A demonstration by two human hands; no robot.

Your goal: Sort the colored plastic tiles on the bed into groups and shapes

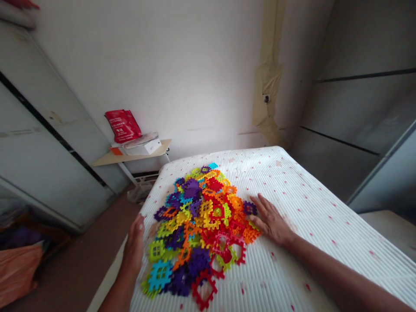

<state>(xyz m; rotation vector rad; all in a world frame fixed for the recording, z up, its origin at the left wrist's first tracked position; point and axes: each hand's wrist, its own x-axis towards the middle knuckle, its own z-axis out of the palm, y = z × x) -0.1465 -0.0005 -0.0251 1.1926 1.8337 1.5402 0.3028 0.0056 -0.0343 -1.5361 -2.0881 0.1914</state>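
A loose pile of notched plastic pieces (208, 208) in purple, orange, red, yellow, lime and turquoise lies between the two hands on a white ribbed mattress (312, 208) dotted with red. The right hand (273, 223) rests at the pile's right edge, palm down, its fingers spread and the thumb standing apart, pinching nothing. A purple windowed piece (250, 208) sits right at those fingertips, and orange pieces (251, 235) lie just below the thumb. The left hand (134, 247) stands on edge near the pile's left side, its fingers extended side by side, with nothing visible in them; whether they touch the mattress I cannot tell. A turquoise piece (160, 274) lies nearer the wearer than the left fingers and to their right. Well beyond the left fingers, a small side table (165, 147) carries a white box (144, 148) and a red bag (122, 125).
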